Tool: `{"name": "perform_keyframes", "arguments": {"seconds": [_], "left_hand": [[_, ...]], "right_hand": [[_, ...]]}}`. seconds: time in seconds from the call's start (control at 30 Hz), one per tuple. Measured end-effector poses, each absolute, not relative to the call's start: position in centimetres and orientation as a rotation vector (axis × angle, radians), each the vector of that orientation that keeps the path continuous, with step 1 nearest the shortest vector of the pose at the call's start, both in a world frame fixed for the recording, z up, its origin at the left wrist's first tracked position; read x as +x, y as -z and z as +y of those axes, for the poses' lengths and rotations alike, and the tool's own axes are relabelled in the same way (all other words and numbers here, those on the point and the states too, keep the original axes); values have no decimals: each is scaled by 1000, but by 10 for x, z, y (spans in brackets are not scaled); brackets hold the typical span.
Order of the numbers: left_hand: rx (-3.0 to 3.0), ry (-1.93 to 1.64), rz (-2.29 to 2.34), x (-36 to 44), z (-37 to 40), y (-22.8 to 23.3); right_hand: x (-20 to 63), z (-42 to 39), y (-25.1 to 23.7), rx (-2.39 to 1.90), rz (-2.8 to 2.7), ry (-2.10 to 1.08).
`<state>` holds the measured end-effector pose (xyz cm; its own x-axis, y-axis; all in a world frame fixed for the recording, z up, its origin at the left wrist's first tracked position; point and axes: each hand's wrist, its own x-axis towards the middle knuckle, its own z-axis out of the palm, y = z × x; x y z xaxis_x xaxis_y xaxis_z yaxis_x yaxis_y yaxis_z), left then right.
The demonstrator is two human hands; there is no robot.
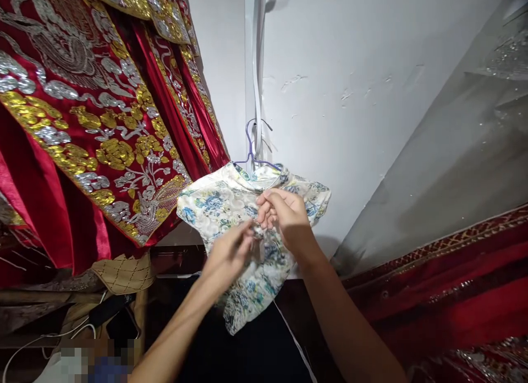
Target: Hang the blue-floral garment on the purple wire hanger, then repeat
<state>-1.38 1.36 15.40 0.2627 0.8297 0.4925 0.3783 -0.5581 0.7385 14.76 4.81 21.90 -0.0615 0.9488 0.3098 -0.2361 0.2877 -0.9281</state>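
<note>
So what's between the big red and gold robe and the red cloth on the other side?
In the head view, the small flowery dress on its purple hanger hangs there against the white wall, with both hands on its front.

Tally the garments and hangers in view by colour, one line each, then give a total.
Red garments with gold and silver embroidery: 2, one hanging at the left, one at the lower right
White floral garment, held at its front by the left hand and right hand: 1
Purple wire hanger: 1
Total: 4
</note>
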Motion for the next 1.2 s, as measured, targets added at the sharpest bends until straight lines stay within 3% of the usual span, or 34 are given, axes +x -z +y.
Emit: {"name": "perform_keyframes", "arguments": {"seconds": [0.07,0.17,0.33,0.43,0.5,0.67,0.93,1.03,1.2], "left_hand": [[2075,-1525,1089,-14,27,-192],[2280,-1596,1025,-7,42,-232],[2362,-1866,1102,-6,44,-251],[1882,-2204,1047,-36,49,-256],[1321,-2235,842,-67,58,-256],[643,-1949,693,-118,70,-207],[215,-1718,812,-56,23,-61],[272,-1624,848,-37,6,-51],[477,-1552,572,-20,-23,-91]], "right_hand": [[151,44,-223,-780,-1325,-1138],[151,43,-232,-742,-1419,-1089],[140,59,-195,-812,-1368,-972],[138,62,-153,-961,-1334,-1005],[142,57,-134,-996,-1316,-1030],[148,19,-114,-945,-1302,-1135],[173,-35,-59,-1027,-1232,-1253],[194,-41,-60,-1100,-1388,-1268],[188,-35,-65,-1281,-1340,-1073]]}}
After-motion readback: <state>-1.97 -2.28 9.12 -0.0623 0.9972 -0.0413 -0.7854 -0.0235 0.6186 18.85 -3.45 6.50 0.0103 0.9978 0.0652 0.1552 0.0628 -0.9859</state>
